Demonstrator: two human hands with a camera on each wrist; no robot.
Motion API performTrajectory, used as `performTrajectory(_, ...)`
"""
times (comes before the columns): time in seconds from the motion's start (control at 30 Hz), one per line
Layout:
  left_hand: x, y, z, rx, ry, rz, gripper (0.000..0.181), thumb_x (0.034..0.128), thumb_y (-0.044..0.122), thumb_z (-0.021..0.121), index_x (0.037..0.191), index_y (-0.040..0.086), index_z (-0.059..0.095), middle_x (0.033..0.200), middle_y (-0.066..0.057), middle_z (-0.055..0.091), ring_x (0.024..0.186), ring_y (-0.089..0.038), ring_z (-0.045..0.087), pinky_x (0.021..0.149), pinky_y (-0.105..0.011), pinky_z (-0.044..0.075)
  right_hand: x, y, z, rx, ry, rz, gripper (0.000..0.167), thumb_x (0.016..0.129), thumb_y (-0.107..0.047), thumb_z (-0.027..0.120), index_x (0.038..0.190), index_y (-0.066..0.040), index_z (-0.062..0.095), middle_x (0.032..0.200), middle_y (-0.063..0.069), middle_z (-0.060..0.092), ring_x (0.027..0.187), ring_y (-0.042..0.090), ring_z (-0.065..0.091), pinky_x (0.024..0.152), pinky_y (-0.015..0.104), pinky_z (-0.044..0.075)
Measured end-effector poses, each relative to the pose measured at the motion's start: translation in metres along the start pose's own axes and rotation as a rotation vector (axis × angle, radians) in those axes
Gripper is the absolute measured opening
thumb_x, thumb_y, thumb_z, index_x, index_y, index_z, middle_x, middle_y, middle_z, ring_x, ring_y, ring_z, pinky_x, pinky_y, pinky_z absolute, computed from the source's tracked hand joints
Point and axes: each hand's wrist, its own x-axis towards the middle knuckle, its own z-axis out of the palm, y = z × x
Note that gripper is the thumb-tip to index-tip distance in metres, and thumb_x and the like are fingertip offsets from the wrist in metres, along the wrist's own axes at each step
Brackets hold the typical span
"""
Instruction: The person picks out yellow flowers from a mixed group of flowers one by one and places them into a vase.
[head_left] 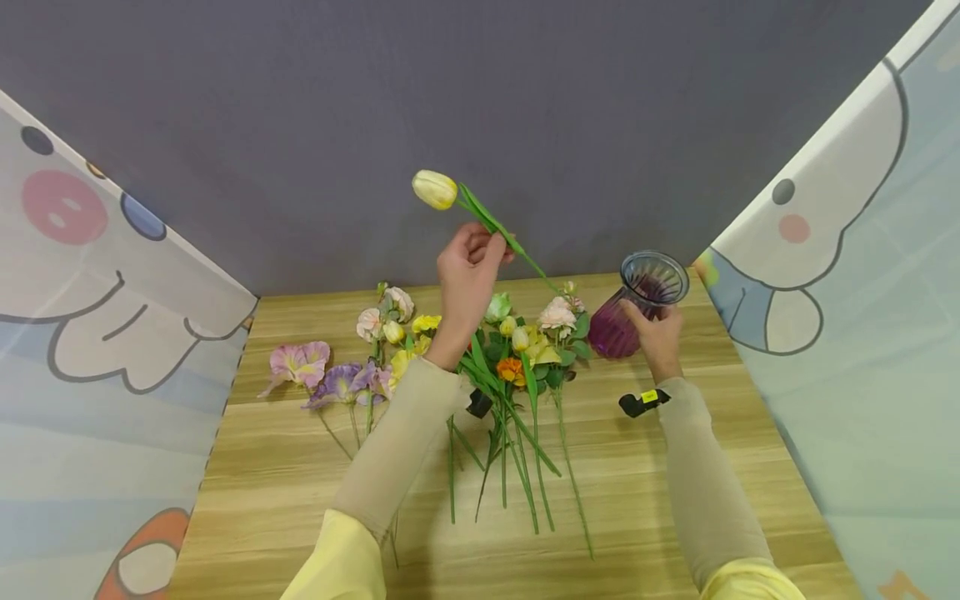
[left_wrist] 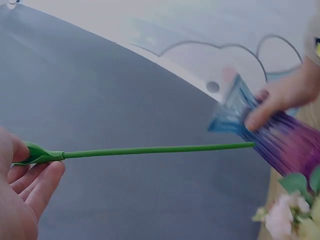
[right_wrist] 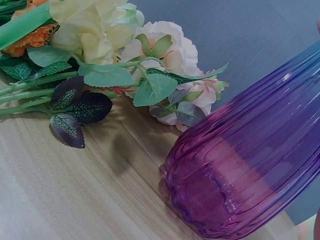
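My left hand (head_left: 472,279) pinches a pale yellow tulip (head_left: 435,190) by its green leaf and stem, above the flowers; the bloom points left and the stem slopes down to the right. In the left wrist view the stem (left_wrist: 160,150) runs from the left hand (left_wrist: 22,190) toward the vase mouth, and I cannot tell whether they touch. My right hand (head_left: 656,337) grips the neck of a ribbed glass vase (head_left: 615,327), blue-grey at the rim and purple below. The vase (right_wrist: 235,175) tilts, its base low at the tabletop.
Several artificial flowers lie mid-table, among them an orange bloom (head_left: 512,372) and a pink one (head_left: 557,315), stems toward the front. Purple flowers (head_left: 341,383) lie further left. A grey panel (head_left: 337,167) stands behind the wooden table (head_left: 637,500), with printed cloths at both sides.
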Motion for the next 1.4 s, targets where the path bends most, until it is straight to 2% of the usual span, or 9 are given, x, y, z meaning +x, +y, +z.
performTrajectory(0.17, 0.020, 0.009, 0.020, -0.086, 0.003, 0.037, 0.012, 0.1031, 0.002, 0.057, 0.110, -0.006, 0.063, 0.102, -0.023, 0.072, 0.082, -0.015, 0.073, 0.086, -0.038, 0.062, 0.001, -0.002, 0.002, 0.011, -0.005, -0.010, 0.042, 0.087, -0.015, 0.084, 0.123, 0.001, 0.069, 0.107, -0.011, 0.070, 0.104, 0.008, 0.062, 0.096, 0.020, 0.046)
performTrajectory(0.23, 0.025, 0.010, 0.028, -0.116, -0.006, 0.042, 0.012, 0.1036, 0.002, 0.056, 0.111, -0.006, 0.061, 0.106, -0.025, 0.072, 0.084, -0.010, 0.072, 0.088, -0.038, 0.062, 0.001, -0.002, 0.003, 0.011, -0.007, -0.011, 0.043, 0.087, -0.014, 0.084, 0.124, 0.002, 0.068, 0.107, -0.012, 0.070, 0.105, 0.008, 0.062, 0.097, 0.020, 0.046)
performTrajectory(0.3, 0.028, 0.010, 0.035, -0.133, -0.019, 0.043, 0.012, 0.1036, 0.001, 0.056, 0.112, -0.007, 0.060, 0.107, -0.025, 0.072, 0.085, -0.011, 0.073, 0.089, -0.038, 0.062, 0.001, -0.002, 0.003, 0.018, -0.009, -0.011, 0.044, 0.087, -0.013, 0.083, 0.125, 0.002, 0.068, 0.108, -0.011, 0.070, 0.105, 0.008, 0.062, 0.097, 0.020, 0.046)
performTrajectory(0.4, 0.030, 0.007, 0.044, -0.127, -0.046, 0.044, 0.013, 0.1038, 0.000, 0.056, 0.113, -0.008, 0.059, 0.109, -0.026, 0.072, 0.089, -0.020, 0.074, 0.091, -0.037, 0.061, 0.001, -0.003, 0.004, 0.022, -0.008, -0.008, 0.043, 0.087, -0.012, 0.083, 0.125, 0.001, 0.068, 0.109, -0.011, 0.070, 0.105, 0.008, 0.061, 0.097, 0.020, 0.046)
performTrajectory(0.57, 0.031, 0.003, 0.058, -0.031, -0.101, 0.042, 0.016, 0.1041, 0.002, 0.057, 0.116, -0.008, 0.062, 0.112, -0.024, 0.074, 0.098, -0.031, 0.075, 0.090, -0.030, 0.061, 0.001, -0.002, 0.003, 0.033, -0.002, 0.000, 0.042, 0.087, -0.010, 0.083, 0.126, -0.005, 0.068, 0.110, -0.012, 0.070, 0.106, 0.007, 0.061, 0.096, 0.020, 0.046)
performTrajectory(0.8, 0.033, 0.001, 0.078, 0.148, -0.164, 0.024, 0.021, 0.1051, 0.008, 0.059, 0.119, -0.006, 0.068, 0.107, -0.018, 0.077, 0.095, -0.024, 0.077, 0.084, -0.019, 0.059, 0.000, -0.003, 0.002, 0.054, -0.011, 0.013, 0.044, 0.087, -0.007, 0.082, 0.129, -0.004, 0.067, 0.113, -0.011, 0.070, 0.109, 0.007, 0.061, 0.096, 0.019, 0.046)
performTrajectory(0.97, 0.029, -0.003, 0.089, 0.218, -0.205, 0.017, 0.024, 0.1058, 0.010, 0.059, 0.120, -0.005, 0.070, 0.107, -0.018, 0.077, 0.094, -0.023, 0.077, 0.081, -0.016, 0.058, 0.000, -0.002, 0.003, 0.076, 0.007, 0.015, 0.047, 0.087, -0.009, 0.083, 0.131, -0.005, 0.067, 0.113, -0.009, 0.070, 0.109, 0.009, 0.061, 0.095, 0.019, 0.047)
performTrajectory(1.17, 0.020, -0.015, 0.094, 0.317, -0.244, -0.009, 0.026, 0.1062, 0.015, 0.060, 0.122, -0.002, 0.072, 0.104, -0.014, 0.078, 0.089, -0.018, 0.076, 0.076, -0.014, 0.057, -0.001, -0.003, 0.003, 0.096, 0.015, 0.004, 0.048, 0.086, -0.008, 0.083, 0.131, -0.003, 0.067, 0.113, -0.007, 0.071, 0.107, 0.010, 0.062, 0.093, 0.019, 0.048)
performTrajectory(1.4, 0.010, -0.030, 0.095, 0.341, -0.291, -0.065, 0.028, 0.1061, 0.021, 0.062, 0.108, -0.002, 0.077, 0.094, -0.013, 0.079, 0.083, -0.019, 0.076, 0.072, -0.015, 0.057, -0.001, -0.001, 0.002, 0.057, 0.016, 0.012, 0.048, 0.086, -0.012, 0.085, 0.130, -0.006, 0.068, 0.115, -0.007, 0.070, 0.112, 0.010, 0.062, 0.099, 0.020, 0.047)
